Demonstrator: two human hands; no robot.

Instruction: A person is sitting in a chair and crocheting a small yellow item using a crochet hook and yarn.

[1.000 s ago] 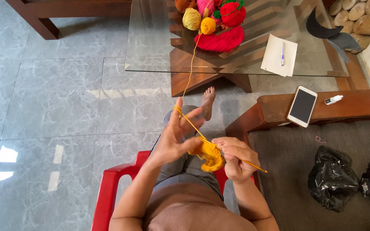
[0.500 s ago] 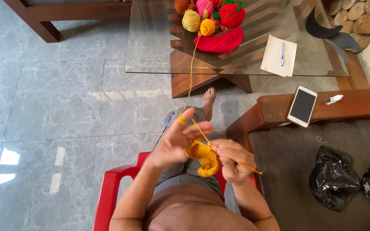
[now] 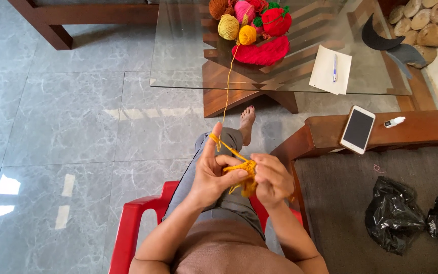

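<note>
The left hand (image 3: 211,175) pinches the top edge of a small orange crochet piece (image 3: 247,175) between thumb and fingers, index finger raised with the orange yarn (image 3: 227,83) looped over it. The right hand (image 3: 275,180), touching the piece at its 3 o'clock side, is closed around it and whatever tool it carries; the hook that showed as a thin shaft a second ago is now hidden, so I cannot tell how it is held. Since then the hands have drawn together and the piece sits higher, bunched between them, which reads as a stitch being closed. From the raised finger the yarn runs toward 12 o'clock to the yarn balls (image 3: 252,23) on the glass table (image 3: 178,56). A phone (image 3: 357,129) lies at 2 o'clock.
</note>
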